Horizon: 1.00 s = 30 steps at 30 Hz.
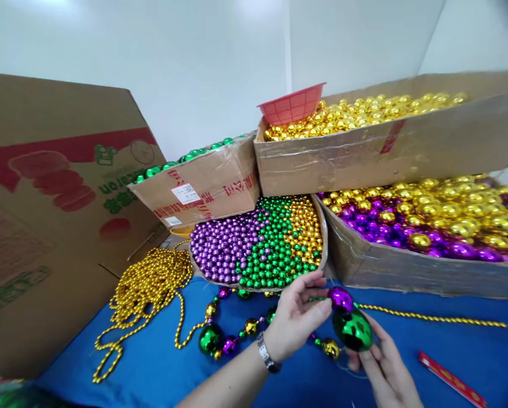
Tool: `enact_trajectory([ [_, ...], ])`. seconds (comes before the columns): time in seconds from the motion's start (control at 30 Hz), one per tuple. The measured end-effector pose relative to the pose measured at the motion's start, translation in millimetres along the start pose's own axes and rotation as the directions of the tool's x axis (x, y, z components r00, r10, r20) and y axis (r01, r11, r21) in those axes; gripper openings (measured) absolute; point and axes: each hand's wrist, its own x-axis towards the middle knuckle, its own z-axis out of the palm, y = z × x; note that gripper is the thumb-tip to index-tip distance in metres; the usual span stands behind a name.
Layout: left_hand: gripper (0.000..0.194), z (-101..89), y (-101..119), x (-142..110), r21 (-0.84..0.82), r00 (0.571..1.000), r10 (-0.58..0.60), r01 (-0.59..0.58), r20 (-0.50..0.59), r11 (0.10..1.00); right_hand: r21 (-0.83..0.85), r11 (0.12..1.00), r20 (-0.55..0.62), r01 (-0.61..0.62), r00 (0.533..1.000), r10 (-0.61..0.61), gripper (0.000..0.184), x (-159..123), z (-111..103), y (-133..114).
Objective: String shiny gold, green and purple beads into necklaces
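ok so right hand has its fingers wrapped on a big green bead, def a grasp, and that bead's held up over the blue counter, rt of ctr near the front. Purple bead sits touching the top of it. Left hand, w/ a wristband, is half curled w/ thumb tip right at the purple bead's left edge; can't tell if it's pinching smth thin or just touching. Mixed bead strand lies on the counter behind & left of that wrist, running up close to the front rim of the small-bead tray, so v. little room btwn hands and tray edge. Lower rt box has its front wall just behind the right hand's side, w/ a thin gold strand lying along its base. Upper box is stacked at the back, red basket tilted on its left corner. Green-bead box leans over the tray's back-left edge. Left side's tight too: gold bead pile is close to the big carton. Most blue surface shows front left, btwn pile & forearm, plus a strip on the rt btwn gold strand and red stick.
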Motion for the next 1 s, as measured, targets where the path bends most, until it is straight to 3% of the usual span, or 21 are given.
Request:
enact_trajectory([
  [0.1,0.034,-32.4,11.7,2.4,0.372,0.989,0.128,-0.093,-0.072,0.924,0.066,0.996,-0.031,-0.06,0.998,0.062,0.065,-3.3,2.0,-9.9],
  [0.2,0.023,-83.0,21.9,11.2,0.728,0.932,0.312,-0.086,-0.182,0.68,0.089,0.992,-0.047,-0.087,0.995,0.092,0.063,-7.9,1.3,-25.4],
  [0.27,0.023,-115.6,27.4,18.8,0.846,0.894,0.388,-0.018,-0.226,0.533,0.106,0.991,-0.063,-0.082,0.994,0.089,0.06,-9.0,-1.6,-31.9],
  [0.33,0.023,-137.4,31.5,26.1,0.899,0.886,0.404,0.031,-0.227,0.438,0.097,0.994,-0.065,-0.06,0.996,0.066,0.059,-8.1,-5.9,-32.5],
  [0.43,0.02,-142.9,33.3,37.4,0.93,0.916,0.368,0.016,-0.16,0.367,0.055,0.997,-0.062,-0.048,0.997,0.051,0.06,-4.4,-12.5,-26.2],
  [0.53,0.016,-126.9,28.6,54.6,0.954,0.952,0.301,-0.038,-0.056,0.298,0.029,0.999,-0.054,-0.024,0.998,0.026,0.06,-2.2,-15.4,-22.0],
  [0.63,0.011,-111.4,21.2,79.0,0.964,0.968,0.25,-0.043,-0.026,0.263,0.036,0.999,-0.054,0.01,0.999,-0.008,0.06,-3.4,-13.7,-25.6],
  [0.77,0.011,-102.3,19.5,103.6,0.95,0.977,0.203,-0.008,-0.058,0.313,0.034,0.999,-0.081,0.011,0.997,-0.008,0.057,-7.6,-9.8,-31.2],
  [0.9,0.018,-87.1,25.8,93.0,0.892,0.987,0.154,-0.034,-0.041,0.452,-0.062,0.998,-0.018,0.015,1.0,-0.016,0.056,-9.2,-9.7,-21.0],
  [0.97,0.027,-74.0,25.3,76.3,0.705,0.994,0.086,-0.012,-0.069,0.709,-0.108,0.994,0.033,0.014,0.999,-0.01,0.056,-9.2,-9.3,-14.4],
  [1.0,0.029,-66.8,23.8,67.2,0.508,0.995,0.025,0.025,-0.093,0.861,-0.127,0.992,0.052,0.013,0.999,-0.006,0.056,-9.4,-8.7,-12.5],
])
